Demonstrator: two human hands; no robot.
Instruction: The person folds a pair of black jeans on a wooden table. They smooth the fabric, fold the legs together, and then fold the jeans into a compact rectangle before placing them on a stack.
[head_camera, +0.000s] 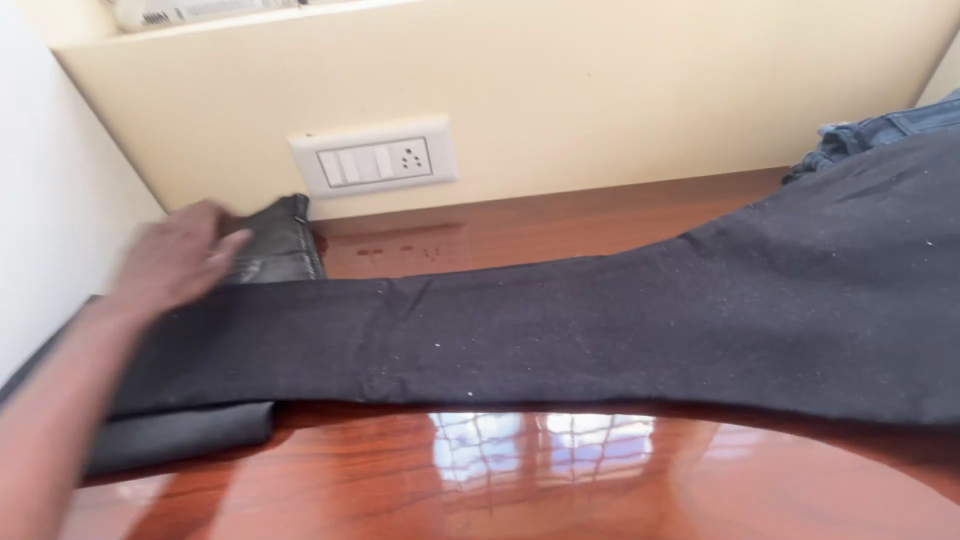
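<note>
Black trousers (600, 330) are what you've got laid out here, stretched flat across a glossy reddish-brown wooden table (560, 480), running from the far left edge all the way off the right side of the head view, widening as they go right. The fabric has little pale specks of lint on it. Your left hand (175, 262) sits at the left end of the trousers, palm down, fingers loosely spread and lying flat on the cloth rather than pinching anything, though it's blurred so the fingertips are hard to read. Your forearm comes in from the bottom left corner. Your right hand isn't anywhere in the shot, so no telling what it's up to. Just past your left hand, touching the trousers' upper edge, there's a dark folded garment (280, 245) pushed up against the wall. Under the trousers' lower left edge a grey folded piece (190, 432) pokes out onto the table. On the cream wall behind, right above the table, you've got a white switch plate with a socket (375, 160). Over at the top right, some blue denim (880, 130) lies bunched up just behind the wide end of the trousers. The tabletop near you shows a bright window reflection.
</note>
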